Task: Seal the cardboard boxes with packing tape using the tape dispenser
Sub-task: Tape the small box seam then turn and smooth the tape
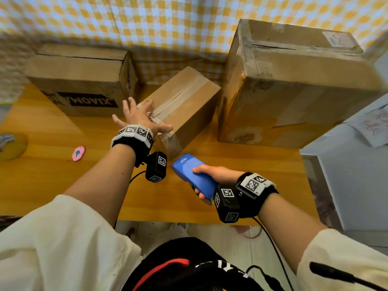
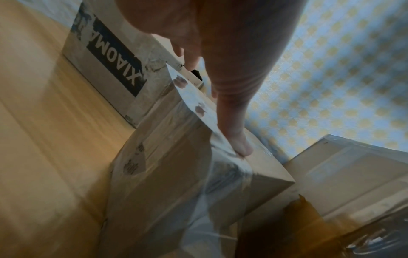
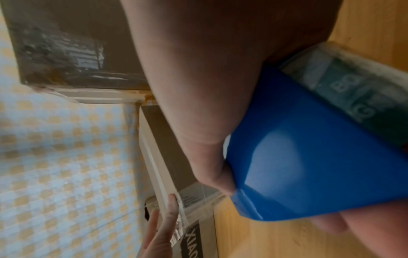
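A small cardboard box [image 1: 184,101] sits at an angle mid-table, with clear tape along its top seam and down its near end. My left hand [image 1: 138,117] lies flat with spread fingers on the box's near top corner; its thumb [image 2: 239,144] presses the tape at the edge. A strip of clear tape [image 1: 174,143] runs from that corner down to the blue tape dispenser [image 1: 195,177]. My right hand [image 1: 212,175] grips the dispenser just above the table, close in front of the box. The dispenser [image 3: 309,157] carries a tape roll [image 3: 357,90].
A box printed XIAOMI [image 1: 84,80] stands at the back left, a tall worn box [image 1: 294,85] at the back right. A pink oval item [image 1: 78,153] lies on the wooden table [image 1: 52,181] at left. A checked cloth hangs behind. White furniture stands at right.
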